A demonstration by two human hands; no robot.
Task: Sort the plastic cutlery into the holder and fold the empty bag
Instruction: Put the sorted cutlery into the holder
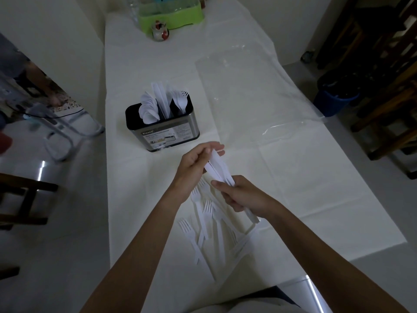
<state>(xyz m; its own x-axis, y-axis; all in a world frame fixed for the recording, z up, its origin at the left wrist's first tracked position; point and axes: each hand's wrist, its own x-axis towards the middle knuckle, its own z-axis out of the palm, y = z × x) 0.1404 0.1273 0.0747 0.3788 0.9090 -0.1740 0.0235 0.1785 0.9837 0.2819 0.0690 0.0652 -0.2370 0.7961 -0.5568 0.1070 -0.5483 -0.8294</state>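
A steel cutlery holder (168, 132) with a black rim stands on the white table, with white plastic spoons (147, 109), knives (162, 98) and forks (181, 99) upright in its compartments. In front of it both hands hold a bundle of white plastic knives (217, 169) above the table. My left hand (196, 168) grips the bundle's upper end. My right hand (241, 195) grips its lower part. Several white plastic forks (206, 222) lie scattered on the table below my hands. The clear empty bag (252, 96) lies flat to the right of the holder.
A green rack (171, 16) and a small ceramic figure (160, 32) stand at the table's far end. A folding stool (63, 129) is on the floor at left, a blue bin (334, 98) and dark wooden chairs (388, 123) at right. The table's near edge (293, 281) runs below the forks.
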